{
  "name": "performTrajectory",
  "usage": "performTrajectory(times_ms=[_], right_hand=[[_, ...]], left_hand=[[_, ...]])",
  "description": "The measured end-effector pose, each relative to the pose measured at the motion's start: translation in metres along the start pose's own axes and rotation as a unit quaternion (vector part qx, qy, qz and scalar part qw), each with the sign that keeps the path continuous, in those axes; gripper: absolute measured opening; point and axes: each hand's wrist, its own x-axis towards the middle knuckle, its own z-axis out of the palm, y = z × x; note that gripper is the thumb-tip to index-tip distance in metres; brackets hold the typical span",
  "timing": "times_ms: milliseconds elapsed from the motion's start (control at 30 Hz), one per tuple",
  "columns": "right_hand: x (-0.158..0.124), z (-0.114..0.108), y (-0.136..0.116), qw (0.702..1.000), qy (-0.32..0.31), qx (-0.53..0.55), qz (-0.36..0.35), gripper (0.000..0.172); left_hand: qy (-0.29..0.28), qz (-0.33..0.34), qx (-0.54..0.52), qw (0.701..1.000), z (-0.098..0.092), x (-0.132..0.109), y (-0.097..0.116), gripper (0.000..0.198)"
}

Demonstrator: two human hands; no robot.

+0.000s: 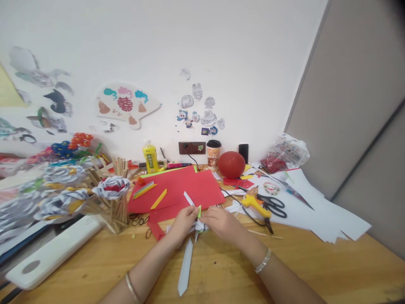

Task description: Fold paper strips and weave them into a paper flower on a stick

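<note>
Here, my left hand [184, 222] meets my right hand [222, 222].
Both pinch a green strip [199, 211], wrists low, forearms angled inward.

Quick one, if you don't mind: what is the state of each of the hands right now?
Left hand: closed, pinching the green paper strip.
Right hand: closed on the folded white paper piece.

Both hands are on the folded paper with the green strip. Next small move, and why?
Probably press the green strip flat onto the folded paper: the left hand pinches it upright, and the right hand steadies the paper beside it.
</note>
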Motion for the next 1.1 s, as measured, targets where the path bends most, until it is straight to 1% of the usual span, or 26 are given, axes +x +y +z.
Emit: performTrajectory(times_ms=[67,100,167,233,267,367,500,567,633,667,733,833,900,967,1033,1100], right_hand=[[0.0,-0.003,-0.002,1.0,-0.002,0.01,-0.004,0.023],[0.001,-0.004,-0.004,1.0,0.002,0.022,0.01,0.023],[0.003,-0.007,-0.009,0.997,0.018,0.048,0.06,0.024],[0.004,-0.007,-0.014,0.993,0.023,0.059,0.095,0.03],[0.005,-0.006,-0.016,0.993,0.02,0.058,0.097,0.032],[0.003,-0.001,-0.017,0.996,0.006,0.042,0.074,0.036],[0.0,0.003,-0.015,0.999,0.004,0.016,0.035,0.029],[0.0,0.002,-0.015,0.997,0.028,0.033,0.062,0.03],[0.001,0.002,-0.016,0.99,0.054,0.063,0.115,0.036],[0.002,0.002,-0.017,0.986,0.061,0.076,0.133,0.039],[0.003,0.004,-0.019,0.983,0.066,0.094,0.141,0.043],[0.003,0.006,-0.02,0.983,0.072,0.11,0.132,0.043],[0.003,0.005,-0.019,0.982,0.074,0.117,0.131,0.042],[0.005,0.001,-0.018,0.979,0.089,0.115,0.145,0.038],[0.006,-0.003,-0.018,0.975,0.109,0.096,0.169,0.034],[0.007,-0.005,-0.02,0.977,0.106,0.057,0.176,0.033]], left_hand=[[0.003,0.0,0.006,1.0,-0.001,0.0,0.001,0.042],[0.005,0.001,0.009,1.0,-0.001,0.0,0.003,0.042],[0.006,0.003,0.019,1.0,-0.001,0.0,0.005,0.042],[0.009,0.004,0.028,1.0,-0.002,0.001,0.007,0.041],[0.01,0.003,0.032,0.999,-0.002,0.001,0.007,0.041],[0.017,-0.001,0.038,0.999,-0.002,0.0,0.005,0.042],[0.014,-0.001,0.04,0.999,0.0,0.0,0.001,0.042],[0.008,0.002,0.035,0.999,0.0,-0.001,0.001,0.043],[0.008,0.004,0.026,1.0,0.0,0.0,0.003,0.044],[0.014,0.004,0.021,1.0,-0.001,0.0,0.004,0.044],[0.035,0.0,0.01,0.999,-0.002,-0.001,0.005,0.045],[0.061,-0.022,-0.016,0.998,-0.001,-0.003,0.008,0.047],[0.054,-0.048,-0.053,0.996,0.0,-0.005,0.01,0.048],[0.041,-0.074,-0.105,0.991,0.001,-0.007,0.013,0.046],[0.04,-0.088,-0.155,0.983,0.002,-0.008,0.016,0.043],[0.042,-0.097,-0.196,0.975,0.001,-0.008,0.018,0.04]])
